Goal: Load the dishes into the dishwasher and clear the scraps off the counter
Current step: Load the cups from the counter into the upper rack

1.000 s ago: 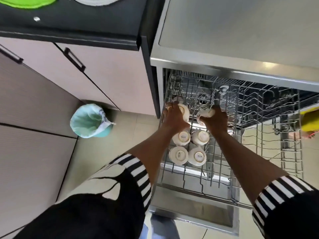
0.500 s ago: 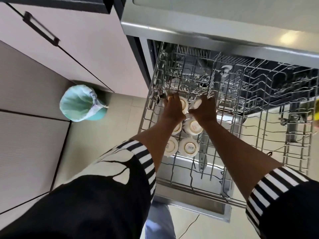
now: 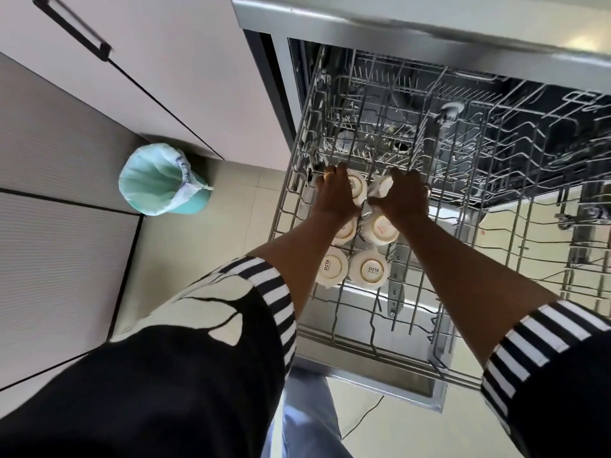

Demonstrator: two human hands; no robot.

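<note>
The dishwasher's upper wire rack [image 3: 515,259] is pulled out in front of me. Several cream cups stand upside down in two rows at its left side; the nearest pair [image 3: 368,271] shows printed bases. My left hand [image 3: 334,193] grips an upturned cream cup [image 3: 358,190] at the far end of the left row. My right hand [image 3: 405,196] holds another cream cup [image 3: 382,188] beside it, tilted on its side. Both hands are down in the rack, close together.
A teal bin with a pale liner [image 3: 162,180] stands on the floor to the left of the dishwasher. Pale cabinet doors with a dark handle [image 3: 76,31] run along the left. The lower rack [image 3: 390,127] shows behind, and the open door [image 3: 370,375] lies below.
My view has dropped and shifted, so the counter top is out of sight. Both hands stay on their cups at the far end of the rows, lowered slightly into the rack.
</note>
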